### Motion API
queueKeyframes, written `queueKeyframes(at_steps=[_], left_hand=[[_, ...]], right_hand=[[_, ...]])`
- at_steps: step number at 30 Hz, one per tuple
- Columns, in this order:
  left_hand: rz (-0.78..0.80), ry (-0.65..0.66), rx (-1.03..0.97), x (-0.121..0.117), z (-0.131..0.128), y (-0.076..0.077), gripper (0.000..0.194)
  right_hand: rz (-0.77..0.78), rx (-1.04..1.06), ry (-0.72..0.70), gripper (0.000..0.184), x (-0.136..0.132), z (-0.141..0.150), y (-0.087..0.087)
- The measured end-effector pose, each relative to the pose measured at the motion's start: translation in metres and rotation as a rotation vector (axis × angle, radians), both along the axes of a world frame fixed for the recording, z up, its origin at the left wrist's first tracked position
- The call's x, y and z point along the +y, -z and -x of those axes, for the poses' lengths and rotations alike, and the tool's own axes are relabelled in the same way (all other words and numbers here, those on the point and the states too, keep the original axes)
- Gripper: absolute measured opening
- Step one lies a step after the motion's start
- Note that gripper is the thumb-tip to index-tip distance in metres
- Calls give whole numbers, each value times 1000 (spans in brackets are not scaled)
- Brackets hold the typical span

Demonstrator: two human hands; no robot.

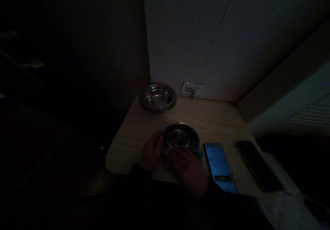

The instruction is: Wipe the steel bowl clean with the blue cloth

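A shiny metal bowl (190,133) rests near the front of a small wooden-topped table (219,115). My left hand (152,151) closes around the bowl's left side, fingers against its outer wall. Over the near rim, my right hand (189,170) presses a bluish-green cloth (198,154) onto the bowl, fingertips reaching inside. Part of the cloth hangs below the rim, and the hand covers much of it. At the back left corner stands a stack of wider metal bowls (157,98), apart from both hands.
Right of my right hand lies a phone with a lit screen (219,164). Farther right is a dark phone-shaped object (259,166). A wall socket with a red switch (189,89) sits above the table's back edge. The room is very dim.
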State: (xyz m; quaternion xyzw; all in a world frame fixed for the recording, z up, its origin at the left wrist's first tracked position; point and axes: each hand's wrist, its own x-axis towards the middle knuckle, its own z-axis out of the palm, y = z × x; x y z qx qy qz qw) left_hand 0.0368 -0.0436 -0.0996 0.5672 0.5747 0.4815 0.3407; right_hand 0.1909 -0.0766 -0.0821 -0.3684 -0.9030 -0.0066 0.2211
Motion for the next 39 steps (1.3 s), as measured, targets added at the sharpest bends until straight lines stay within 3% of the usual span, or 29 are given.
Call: queueKeyframes(at_steps=[4, 11, 19, 26, 33, 39], left_hand=[[-18, -21, 26, 0, 1, 0, 33], [-22, 30, 17, -1, 0, 3, 34], [-13, -11, 51, 1, 1, 1, 34], [-11, 3, 64, 0, -1, 0, 36], [-4, 30, 70, 0, 0, 2, 38], [-33, 46, 45, 0, 1, 1, 39]], right_hand=[[29, 15, -28, 29, 6, 3, 1], [18, -119, -81, 24, 2, -20, -8], [52, -35, -5, 28, 11, 6, -2], [146, -182, -50, 21, 10, -11, -17], [127, -165, -20, 27, 22, 0, -14], [155, -256, -21, 19, 22, -7, -18]])
